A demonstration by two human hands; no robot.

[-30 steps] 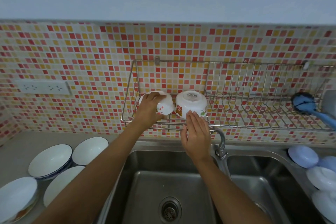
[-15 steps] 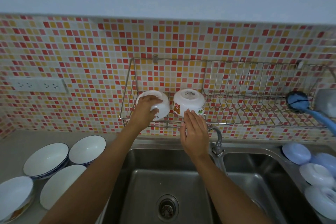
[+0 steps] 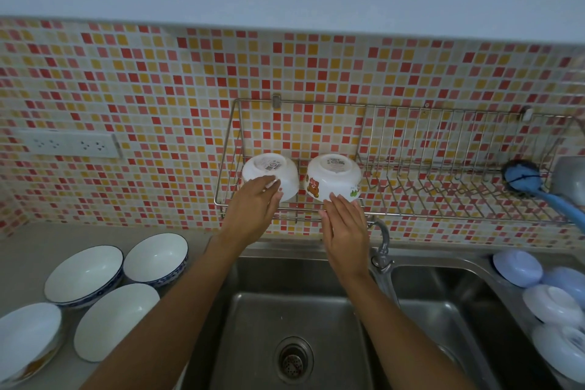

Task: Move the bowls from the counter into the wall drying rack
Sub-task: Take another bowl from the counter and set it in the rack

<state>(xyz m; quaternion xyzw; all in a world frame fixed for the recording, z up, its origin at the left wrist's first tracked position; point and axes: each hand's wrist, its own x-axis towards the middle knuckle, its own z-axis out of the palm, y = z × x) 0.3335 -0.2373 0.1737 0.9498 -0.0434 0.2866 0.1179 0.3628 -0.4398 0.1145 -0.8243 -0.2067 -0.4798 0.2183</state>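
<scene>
From the head camera we see the wire rack (image 3: 443, 168) on the tiled wall above the sink (image 3: 294, 326). Two small white bowls sit upside down at its left end, side by side with a small gap between them: a plain bowl (image 3: 278, 172) on the left and a bear bowl (image 3: 332, 176) on the right. Our left hand (image 3: 253, 209) lies against the plain bowl's front, fingers loosely spread over its side, not closed around it. Our right hand (image 3: 345, 228) is flat, fingers straight and close together, their tips touching the bear bowl's lower rim. On the counter (image 3: 25, 256) at left, four larger bowls (image 3: 85, 275) stand mouth up, still outside the rack.
</scene>
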